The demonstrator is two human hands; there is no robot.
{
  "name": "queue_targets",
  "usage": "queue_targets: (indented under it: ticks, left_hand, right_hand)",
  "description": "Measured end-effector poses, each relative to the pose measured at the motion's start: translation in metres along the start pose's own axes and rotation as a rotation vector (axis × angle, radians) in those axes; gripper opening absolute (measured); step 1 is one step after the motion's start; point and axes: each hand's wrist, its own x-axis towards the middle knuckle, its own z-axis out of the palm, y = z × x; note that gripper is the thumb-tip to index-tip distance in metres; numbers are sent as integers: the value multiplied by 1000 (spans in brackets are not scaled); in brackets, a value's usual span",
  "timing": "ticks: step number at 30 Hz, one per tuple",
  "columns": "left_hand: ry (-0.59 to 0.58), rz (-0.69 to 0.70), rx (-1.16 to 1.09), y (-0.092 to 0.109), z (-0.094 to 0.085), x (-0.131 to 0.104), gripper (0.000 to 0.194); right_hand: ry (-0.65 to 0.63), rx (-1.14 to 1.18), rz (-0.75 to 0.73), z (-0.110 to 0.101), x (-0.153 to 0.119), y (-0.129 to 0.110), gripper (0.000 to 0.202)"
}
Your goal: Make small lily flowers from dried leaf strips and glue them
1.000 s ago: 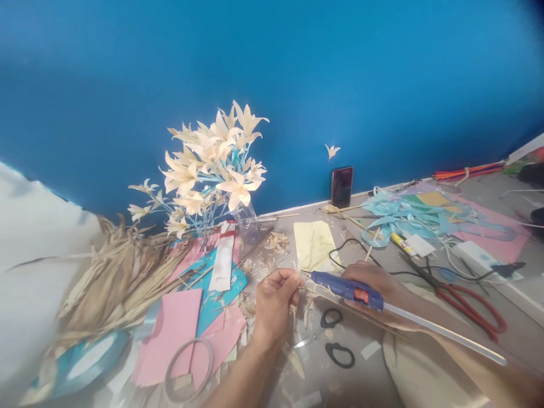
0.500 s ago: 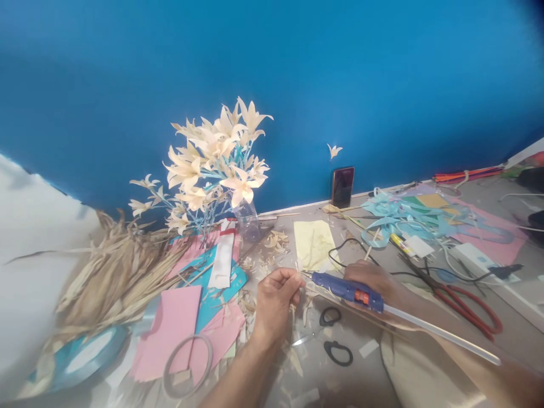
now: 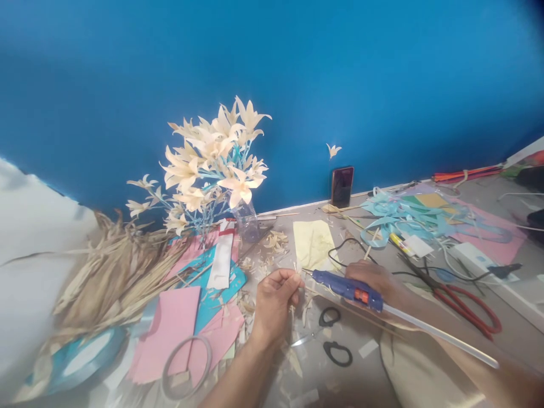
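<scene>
In my right hand (image 3: pixel 368 275) is a blue hot glue gun (image 3: pixel 340 285), its nozzle pointing left and a long clear glue stick (image 3: pixel 440 335) sticking out of its back. My left hand (image 3: pixel 276 300) pinches a thin pale strip (image 3: pixel 296 266) between thumb and fingertips; its far end is too small to make out. The nozzle is close to those fingertips; whether it touches the strip I cannot tell. Black-handled scissors (image 3: pixel 335 351) lie open on the table below the glue gun.
Cream handmade flowers (image 3: pixel 212 153) stand in a clear vase (image 3: pixel 246 221) at the back left. Dried husks (image 3: pixel 106 277), pink paper (image 3: pixel 172 328) and ribbon rolls lie left. A phone (image 3: pixel 342 187) leans on the wall. Red-handled scissors (image 3: pixel 467 309), blue ribbons (image 3: pixel 408 218) and a power strip (image 3: pixel 501 289) lie right.
Almost nothing differs. The view has shifted very slightly, and both hands keep the same hold, with the glue gun's nozzle still near the left fingertips.
</scene>
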Motion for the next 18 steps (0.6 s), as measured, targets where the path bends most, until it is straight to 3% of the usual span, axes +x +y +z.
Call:
queue_targets:
  ticks: [6,10,13,18]
  left_hand:
    - [-17,-45,-95,4,2,-2,29]
    - [-23,-52,-122,7,-4,-3,27]
    - [12,-45,-158,10,-12,-5,25]
    - [70,-49,-179,7,-23,-9,26]
  right_hand:
    - [-24,-192,-22,-5,-7,12,12]
    - [-64,-514,87,-3,-16,40,10]
    - [-127,-608,173,-2,-24,63,9]
    - [-210,-536,237,-13,-34,71,37]
